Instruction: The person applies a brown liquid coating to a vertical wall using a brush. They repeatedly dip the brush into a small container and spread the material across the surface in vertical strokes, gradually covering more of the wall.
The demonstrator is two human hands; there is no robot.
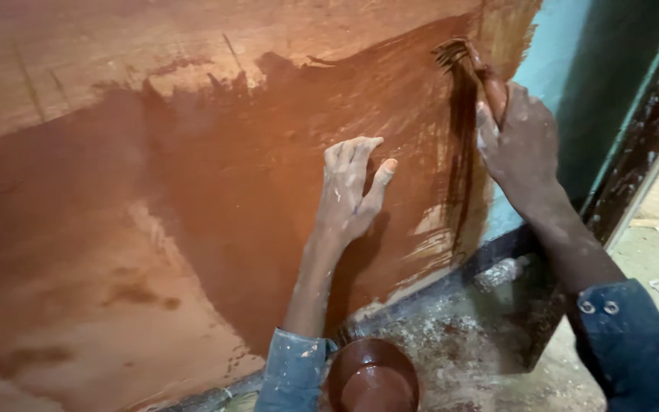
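1. Nearest the camera, a round bowl (373,375) of red-brown stain sits at the bottom edge of the view, just beside the left sleeve (294,370) and close under the wooden panel's lower edge.
2. The floor (490,343) to the right of the bowl is spattered and dusty; it offers open room between the bowl and the right sleeve (634,347).
3. The left hand (352,187) rests flat on the wooden panel (78,229), its fingers (360,149) released and spread, grasping nothing, the thumb apart from the rest.
4. The right hand (520,145) is further up and to the right, its fingers clenched around the handle of a brush (470,65).
5. The brush bristles touch the panel near its right edge, at the top of a dark wet streak that runs down beside that edge.
6. Stain covers the panel's middle; the upper band and lower left corner are bare, pale wood.
7. Beyond the panel's right edge stands a teal wall (566,53), then a dark door frame (650,130), leaving little room there for the brush to swing.
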